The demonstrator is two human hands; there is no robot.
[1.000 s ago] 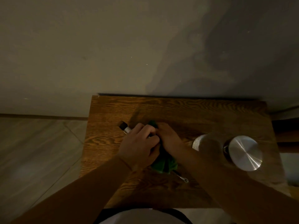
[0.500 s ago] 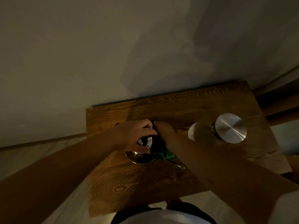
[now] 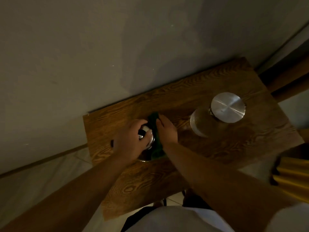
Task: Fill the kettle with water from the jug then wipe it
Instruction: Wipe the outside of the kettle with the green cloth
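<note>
A small shiny steel kettle [image 3: 149, 140] with a black knob stands on the left part of the wooden table [image 3: 217, 144]. My left hand [image 3: 129, 141] grips its top from the left and hides most of it. My right hand [image 3: 167, 128] presses a dark green cloth [image 3: 154, 124] flat against the kettle's right side; the cloth hangs down to the table. A clear glass jug [image 3: 200, 123] with a round steel lid [image 3: 227, 107] stands apart on the right of the table.
The table stands against a grey wall [image 3: 117, 56]. Tiled floor [image 3: 41, 178] lies to the left. A yellow-striped object [image 3: 292, 178] is at the right edge, and dark wooden furniture [image 3: 287, 76] is at the far right.
The view has tilted, so the table appears rotated. My left hand shifted on top of the kettle, exposing its knob. My right hand slid the cloth up along the kettle's right side.
</note>
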